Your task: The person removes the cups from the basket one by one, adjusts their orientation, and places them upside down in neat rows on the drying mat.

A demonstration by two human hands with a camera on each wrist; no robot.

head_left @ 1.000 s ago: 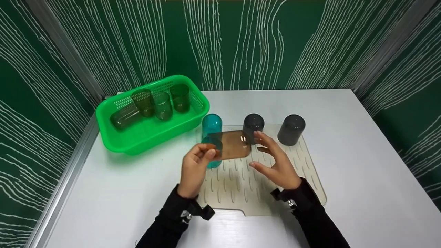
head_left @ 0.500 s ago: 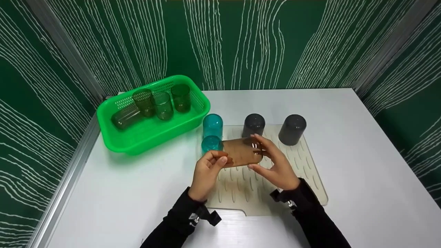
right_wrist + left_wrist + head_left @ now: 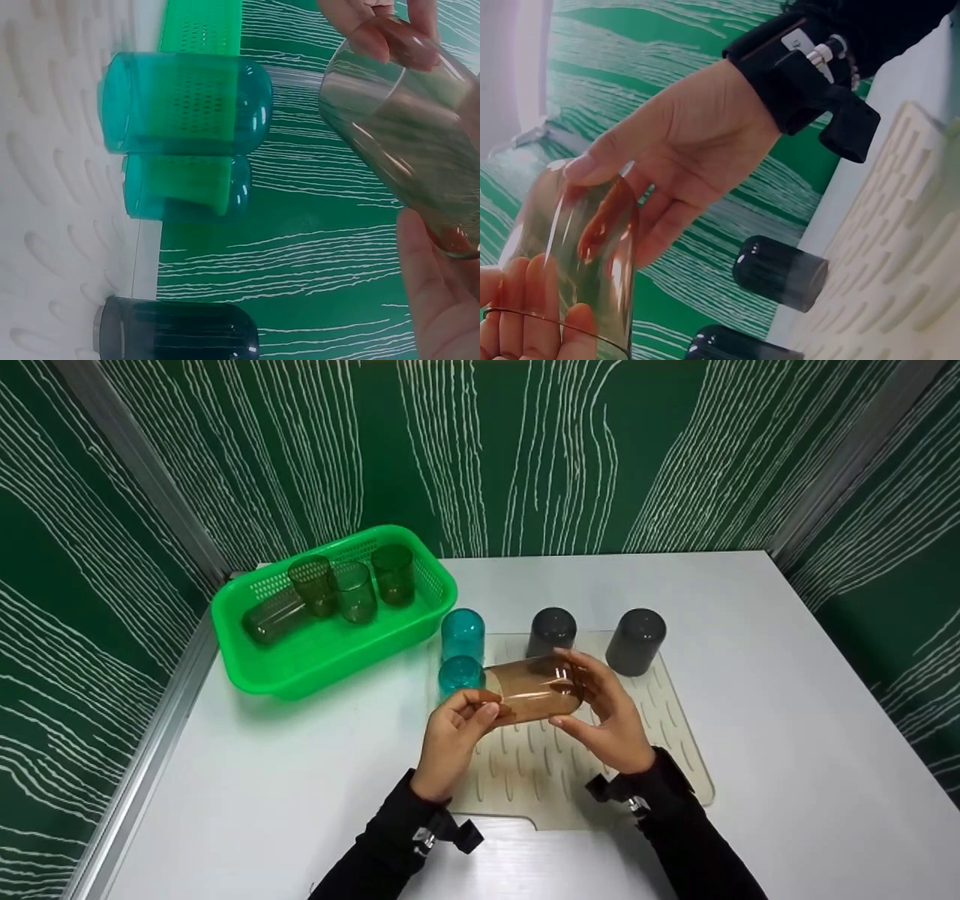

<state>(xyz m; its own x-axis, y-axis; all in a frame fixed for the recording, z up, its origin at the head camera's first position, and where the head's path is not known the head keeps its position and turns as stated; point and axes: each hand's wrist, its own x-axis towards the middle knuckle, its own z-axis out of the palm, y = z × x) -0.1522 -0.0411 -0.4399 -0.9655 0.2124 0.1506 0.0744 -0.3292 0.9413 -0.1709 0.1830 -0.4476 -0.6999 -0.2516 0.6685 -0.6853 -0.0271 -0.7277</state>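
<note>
Above the mat, a brown transparent glass (image 3: 529, 690) lies sideways in the air between both hands. My left hand (image 3: 448, 739) pinches its open rim at the left, thumb outside and fingers showing through the wall. At the rounded base end, my right hand (image 3: 611, 716) holds the glass between thumb and fingers. In the left wrist view, the right hand (image 3: 697, 135) wraps the base end of the glass (image 3: 577, 232). The right wrist view has the glass (image 3: 397, 127) tilted, with the left hand's fingers (image 3: 371, 37) over its rim.
Two teal glasses (image 3: 463, 634) stand upside down on the beige ridged mat (image 3: 517, 772), at its left. Two dark grey glasses, one behind the hands (image 3: 553, 628) and one farther right (image 3: 636, 641), stand inverted too. A green basket (image 3: 330, 664) at the back left holds several glasses.
My left hand has carried the brown glass right and slightly down. My right hand, earlier apart with spread fingers, now holds its base end. The other glasses have stayed put.
</note>
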